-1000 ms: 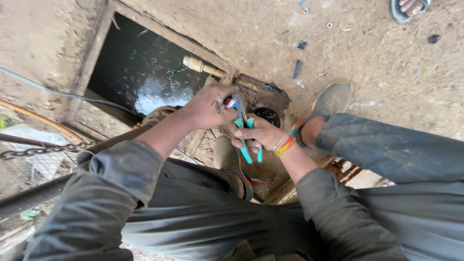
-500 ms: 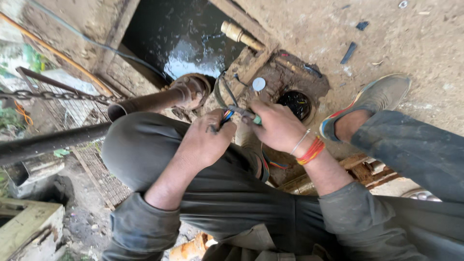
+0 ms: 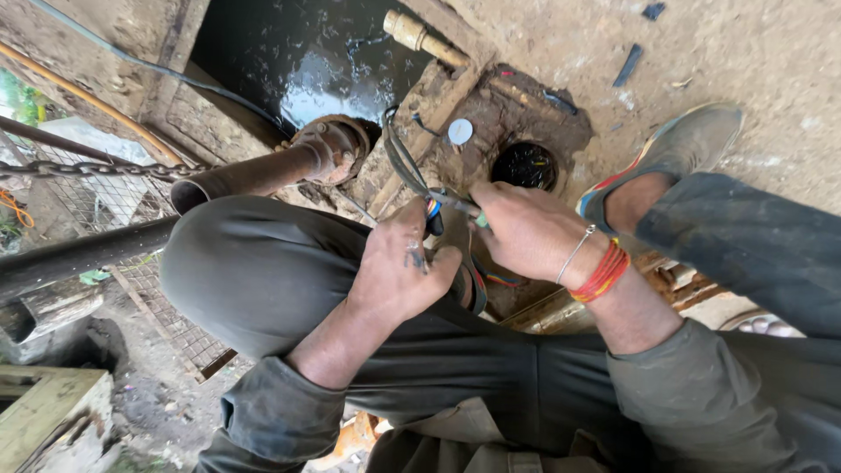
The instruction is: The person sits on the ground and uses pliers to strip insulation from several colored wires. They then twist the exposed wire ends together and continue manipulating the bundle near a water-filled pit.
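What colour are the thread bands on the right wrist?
Red and orange thread bands, beside a thin metal bangle; head view.

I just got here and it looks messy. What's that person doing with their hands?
A person crouches over muddy ground beside a pit of dark water. The left hand pinches a dark cable with coloured wire ends, while the right hand works on them with a teal-handled tool. A rusty metal pipe runs just beyond the knee.

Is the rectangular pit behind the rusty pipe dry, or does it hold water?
It holds water. The pit shows a dark, glossy surface with bright reflections and ripples, just beyond the rusty pipe.
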